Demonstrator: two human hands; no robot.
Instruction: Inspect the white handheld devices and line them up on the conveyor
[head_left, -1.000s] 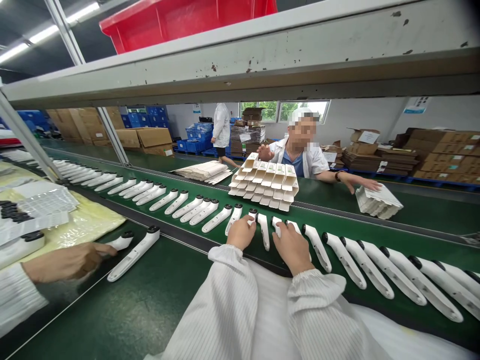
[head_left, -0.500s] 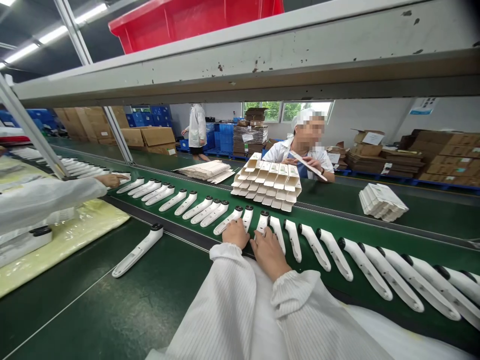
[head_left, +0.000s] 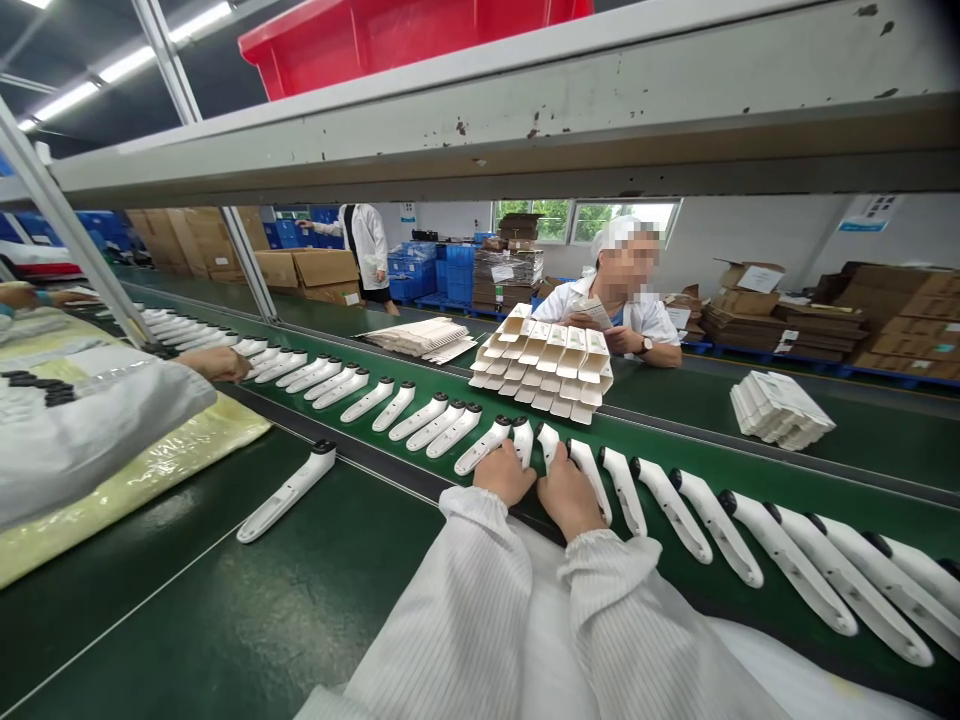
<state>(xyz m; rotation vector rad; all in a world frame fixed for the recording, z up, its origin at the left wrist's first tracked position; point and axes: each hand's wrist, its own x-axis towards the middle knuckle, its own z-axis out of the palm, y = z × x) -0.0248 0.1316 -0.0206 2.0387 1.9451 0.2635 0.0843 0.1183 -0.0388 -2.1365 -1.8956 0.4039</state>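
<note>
A long row of white, bent handheld devices with black tips [head_left: 523, 440] lies on the green belt [head_left: 315, 415] in front of me. My left hand [head_left: 505, 472] is closed, fingers curled round the lower end of one upright device. Close beside it, my right hand [head_left: 571, 492] is closed on the lower part of the neighbouring device [head_left: 549, 440]; its fingertips are partly hidden. Another such device [head_left: 482, 446] lies just left of my left hand, tilted. More of them [head_left: 675, 512] lie slanted to the right of my right hand.
Open white cartons [head_left: 544, 365] are stacked beyond the belt, with flat cartons [head_left: 424, 338] and a carton bundle [head_left: 780, 410] either side. A single device [head_left: 289, 495] lies on the near table. A co-worker's hand [head_left: 217, 364] reaches in from the left. A shelf [head_left: 480, 135] crosses overhead.
The devices have shifted right relative to the cartons, and both my hands have moved right with them. The co-worker opposite now holds a smaller piece in place of the long white panel.
</note>
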